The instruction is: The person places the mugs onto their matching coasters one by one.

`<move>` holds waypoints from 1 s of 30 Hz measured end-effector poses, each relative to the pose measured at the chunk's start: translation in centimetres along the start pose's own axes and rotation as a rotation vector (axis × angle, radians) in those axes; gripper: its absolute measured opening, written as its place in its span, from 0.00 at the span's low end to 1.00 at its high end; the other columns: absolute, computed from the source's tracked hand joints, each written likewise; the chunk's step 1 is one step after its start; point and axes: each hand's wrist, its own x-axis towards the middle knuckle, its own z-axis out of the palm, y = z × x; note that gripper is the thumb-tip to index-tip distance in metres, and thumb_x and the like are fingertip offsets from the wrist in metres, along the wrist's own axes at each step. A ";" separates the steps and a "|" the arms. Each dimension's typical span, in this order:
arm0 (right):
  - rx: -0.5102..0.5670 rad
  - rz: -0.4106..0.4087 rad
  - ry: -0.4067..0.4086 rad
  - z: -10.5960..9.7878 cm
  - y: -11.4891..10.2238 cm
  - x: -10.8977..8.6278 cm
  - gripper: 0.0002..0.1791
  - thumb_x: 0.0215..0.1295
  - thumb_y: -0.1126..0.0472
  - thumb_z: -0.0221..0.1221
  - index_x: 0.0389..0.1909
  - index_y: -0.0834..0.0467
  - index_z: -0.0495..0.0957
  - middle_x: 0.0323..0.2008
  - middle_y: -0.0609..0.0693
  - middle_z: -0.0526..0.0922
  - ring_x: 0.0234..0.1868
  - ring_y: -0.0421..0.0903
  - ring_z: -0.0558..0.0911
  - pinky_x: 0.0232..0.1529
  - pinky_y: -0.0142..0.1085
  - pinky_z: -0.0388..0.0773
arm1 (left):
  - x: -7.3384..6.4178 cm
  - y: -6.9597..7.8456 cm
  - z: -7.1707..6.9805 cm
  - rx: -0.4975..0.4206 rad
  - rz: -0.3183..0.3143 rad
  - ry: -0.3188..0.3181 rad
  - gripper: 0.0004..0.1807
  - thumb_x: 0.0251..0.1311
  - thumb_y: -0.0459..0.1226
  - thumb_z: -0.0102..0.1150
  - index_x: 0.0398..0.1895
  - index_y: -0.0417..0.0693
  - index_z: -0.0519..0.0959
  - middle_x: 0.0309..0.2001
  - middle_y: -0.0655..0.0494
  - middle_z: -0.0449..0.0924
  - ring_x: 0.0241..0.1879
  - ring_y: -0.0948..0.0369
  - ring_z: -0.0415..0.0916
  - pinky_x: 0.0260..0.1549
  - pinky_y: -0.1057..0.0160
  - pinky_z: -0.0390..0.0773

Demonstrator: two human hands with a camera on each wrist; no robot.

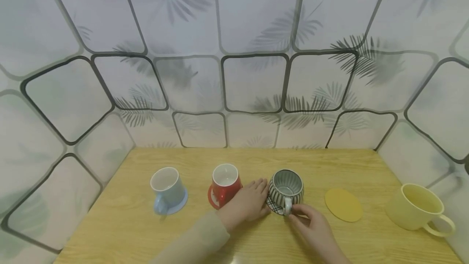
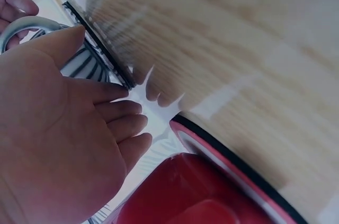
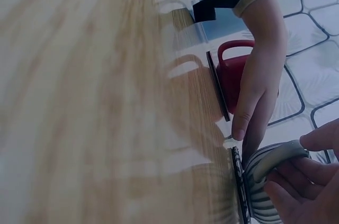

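A grey-and-white striped mug stands upright on a black-and-white checked coaster. Its handle points toward me, and my right hand pinches that handle between thumb and fingers, as the right wrist view also shows. My left hand lies low at the mug's left side with fingers straight. In the left wrist view its fingertips reach the edge of the coaster. Behind the left wrist, partly hidden, a red mug sits on a round red coaster.
On the left stands a light-blue mug on a blue coaster. A bare yellow coaster lies right of my right hand. Farther right is a yellow mug by the wall. Patterned walls border the wooden table.
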 end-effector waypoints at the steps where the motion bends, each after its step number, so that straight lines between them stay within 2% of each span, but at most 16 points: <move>1: -0.005 0.008 -0.005 -0.1 0.0 0.0 0.10 0.66 0.71 0.69 0.47 0.66 0.86 0.50 0.59 0.90 0.48 0.33 0.86 0.50 0.29 0.89 | -0.1 0.0 -0.1 -0.001 0.001 -0.003 0.41 0.76 0.60 0.52 0.82 0.46 0.64 0.83 0.51 0.62 0.83 0.58 0.60 0.82 0.61 0.63; 7: -0.024 -0.016 -0.024 -0.4 -0.2 -0.2 0.11 0.66 0.71 0.69 0.48 0.66 0.86 0.51 0.57 0.90 0.49 0.34 0.86 0.52 0.33 0.89 | -0.5 -0.3 0.0 -0.036 0.006 -0.014 0.41 0.76 0.60 0.52 0.83 0.47 0.63 0.83 0.51 0.61 0.83 0.58 0.58 0.82 0.61 0.63; 11: -0.062 -0.055 -0.038 -0.5 -0.3 -0.4 0.12 0.66 0.69 0.69 0.49 0.65 0.86 0.51 0.57 0.89 0.50 0.45 0.89 0.54 0.39 0.90 | -0.9 -0.4 -0.1 -0.034 0.015 -0.021 0.41 0.76 0.61 0.52 0.83 0.48 0.63 0.83 0.51 0.62 0.83 0.58 0.59 0.82 0.61 0.63; 14: -0.078 -0.054 -0.056 -0.7 -0.3 -0.5 0.13 0.67 0.68 0.69 0.51 0.65 0.86 0.53 0.56 0.89 0.51 0.48 0.89 0.55 0.40 0.90 | -1.2 -0.4 -0.1 -0.028 0.023 -0.024 0.41 0.76 0.61 0.52 0.83 0.48 0.62 0.83 0.52 0.62 0.83 0.58 0.60 0.82 0.62 0.63; 22: -0.082 -0.137 -0.031 -0.9 0.3 -0.8 0.13 0.66 0.68 0.70 0.50 0.62 0.86 0.50 0.53 0.90 0.48 0.29 0.84 0.53 0.38 0.90 | -2.4 -0.4 -0.2 -0.036 0.054 -0.028 0.41 0.77 0.61 0.50 0.83 0.49 0.62 0.84 0.52 0.61 0.83 0.57 0.59 0.82 0.60 0.63; 30: -0.094 -0.135 -0.047 -1.3 0.4 -1.0 0.14 0.66 0.67 0.70 0.52 0.61 0.86 0.49 0.51 0.91 0.48 0.32 0.86 0.52 0.37 0.89 | -3.6 -0.4 -0.6 0.001 0.110 -0.018 0.39 0.78 0.61 0.49 0.83 0.50 0.63 0.83 0.54 0.61 0.83 0.56 0.60 0.82 0.59 0.64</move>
